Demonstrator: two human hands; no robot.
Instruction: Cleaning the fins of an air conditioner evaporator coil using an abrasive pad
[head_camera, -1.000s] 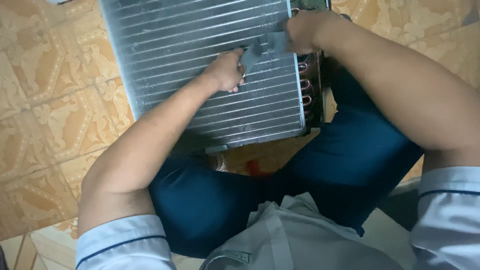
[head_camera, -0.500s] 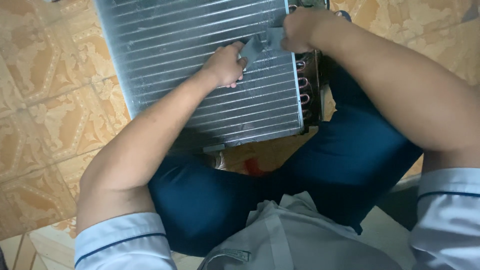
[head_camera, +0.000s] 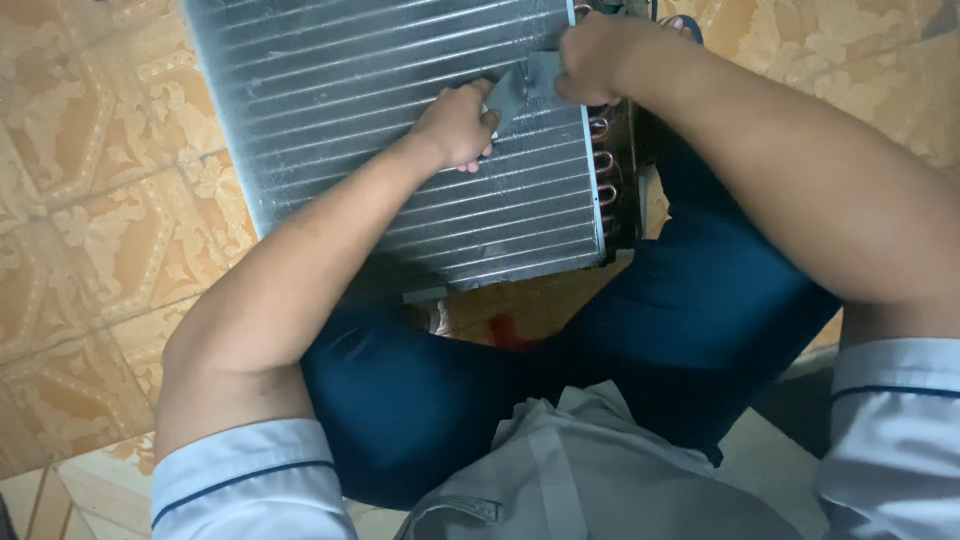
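Observation:
A large finned metal coil panel (head_camera: 350, 110), silver with thin horizontal tubes, leans between my knees on the floor. Copper U-bends (head_camera: 603, 160) line its right edge. A grey strip of tape or foil (head_camera: 525, 85) lies on the panel's upper right. My left hand (head_camera: 455, 125) presses on the fins and pinches the strip's left end. My right hand (head_camera: 600, 55) grips the strip's right end near the panel's edge. Both hands' fingertips are partly hidden.
Tan patterned floor tiles (head_camera: 90, 220) surround the panel. My dark blue trousers (head_camera: 690, 300) flank its lower edge. A small red object (head_camera: 510, 330) lies on the floor between my legs.
The view has shifted slightly and both hands sit a little higher on the panel. The grip on the grey strip is unchanged.

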